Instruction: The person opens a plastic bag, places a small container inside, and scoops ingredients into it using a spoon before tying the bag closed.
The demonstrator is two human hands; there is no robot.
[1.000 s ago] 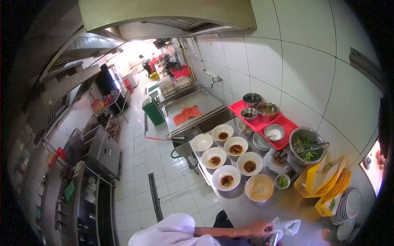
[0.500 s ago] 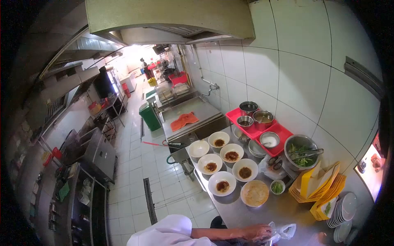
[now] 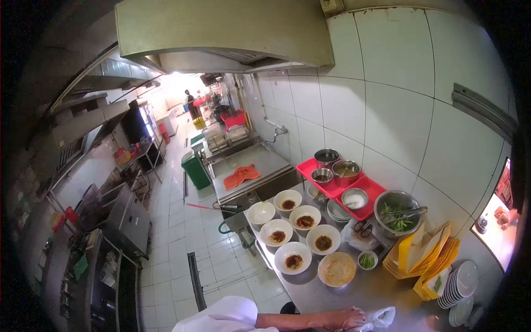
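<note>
My left hand (image 3: 345, 318) is at the bottom edge of the view, at the end of a white sleeve, palm down over the steel table. Its fingers are curled at a crumpled clear plastic bag (image 3: 381, 317). Of my right hand (image 3: 429, 322), only a blurred bit shows at the lower edge; its fingers cannot be made out. Beyond the left hand stands a wide bowl (image 3: 337, 270) with a pale brown surface. Several white bowls (image 3: 292, 258) with dark sauce are grouped behind it. A small bowl of chopped greens (image 3: 367, 260) sits beside the wide bowl.
Yellow-and-white paper trays (image 3: 423, 254) and stacked white plates (image 3: 460, 283) are at the right. A steel bowl of greens with tongs (image 3: 398, 214) stands by red trays (image 3: 368, 191) holding metal pots. A sink counter with an orange cloth (image 3: 241, 176) lies beyond. A person (image 3: 191, 105) stands far back.
The view has shifted slightly, so the table items sit a little further left. My left hand stays at the plastic bag. The distant person shows more fully.
</note>
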